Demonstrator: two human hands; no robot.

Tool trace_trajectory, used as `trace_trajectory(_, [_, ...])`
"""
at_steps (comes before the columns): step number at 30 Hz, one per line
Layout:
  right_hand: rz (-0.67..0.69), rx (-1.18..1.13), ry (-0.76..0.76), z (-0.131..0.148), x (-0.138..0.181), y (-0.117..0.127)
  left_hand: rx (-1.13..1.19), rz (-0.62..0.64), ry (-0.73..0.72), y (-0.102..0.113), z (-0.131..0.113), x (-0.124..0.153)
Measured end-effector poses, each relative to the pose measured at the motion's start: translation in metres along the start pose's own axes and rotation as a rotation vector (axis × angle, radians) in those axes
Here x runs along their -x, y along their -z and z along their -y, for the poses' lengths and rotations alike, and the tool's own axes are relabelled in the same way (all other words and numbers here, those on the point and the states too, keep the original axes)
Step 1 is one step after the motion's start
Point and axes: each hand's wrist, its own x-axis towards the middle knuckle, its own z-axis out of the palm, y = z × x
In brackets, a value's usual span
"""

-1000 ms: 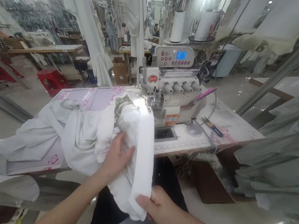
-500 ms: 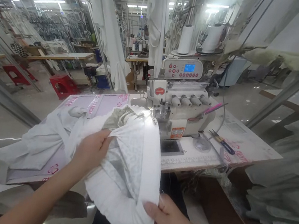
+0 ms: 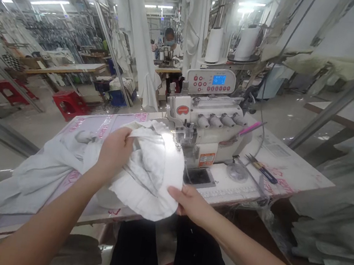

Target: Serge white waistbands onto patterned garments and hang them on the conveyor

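Note:
A white garment [image 3: 146, 167] with a gathered waistband [image 3: 174, 162] spreads between my two hands, its far edge lying under the lit needle area of the sewing machine [image 3: 210, 124]. My left hand [image 3: 115, 150] is closed on the garment's upper left part, pinching the fabric. At the near right edge my right hand [image 3: 189, 201] grips the waistband, thumb on top and fingers beneath. The rest of the garment trails leftward over the table. The presser foot and needle are too small and bright to make out.
Thread snips [image 3: 261, 169] lie on the sewing table [image 3: 302, 168] right of the machine. White thread cones [image 3: 213, 46] stand behind it. Pale fabric [image 3: 340, 206] hangs at the right. Red stools [image 3: 69, 105] stand on the floor at left. A masked person [image 3: 169, 42] sits farther back.
My right hand has moved up and away from my lap with the waistband, closer to the machine. My left hand has moved slightly forward. A person has come into view behind the hanging cloth.

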Motion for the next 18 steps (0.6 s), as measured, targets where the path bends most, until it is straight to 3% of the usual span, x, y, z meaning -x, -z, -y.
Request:
trace_trajectory(2, [0.020,-0.090,-0.017,0.004,-0.007,0.002,0.082,-0.004,-0.129,-0.003,-0.020,0.025])
trace_trajectory(5, [0.037,-0.227,-0.044,0.013,-0.016,0.006,0.158,0.208,-0.316,-0.016,-0.054,0.074])
trace_trajectory(8, [-0.014,-0.285,-0.050,0.025,-0.023,0.008,0.041,0.213,-0.316,-0.036,-0.071,0.096])
trace_trajectory(10, [-0.026,-0.301,-0.051,0.033,-0.026,0.009,-0.030,0.202,-0.305,-0.043,-0.071,0.089])
trace_trajectory(14, [-0.030,-0.276,-0.008,0.041,-0.022,0.004,-0.118,0.386,-0.295,-0.031,-0.065,0.050])
trace_trajectory(18, [-0.091,0.137,0.079,0.036,0.000,0.019,-0.182,0.538,-0.301,-0.011,-0.073,0.015])
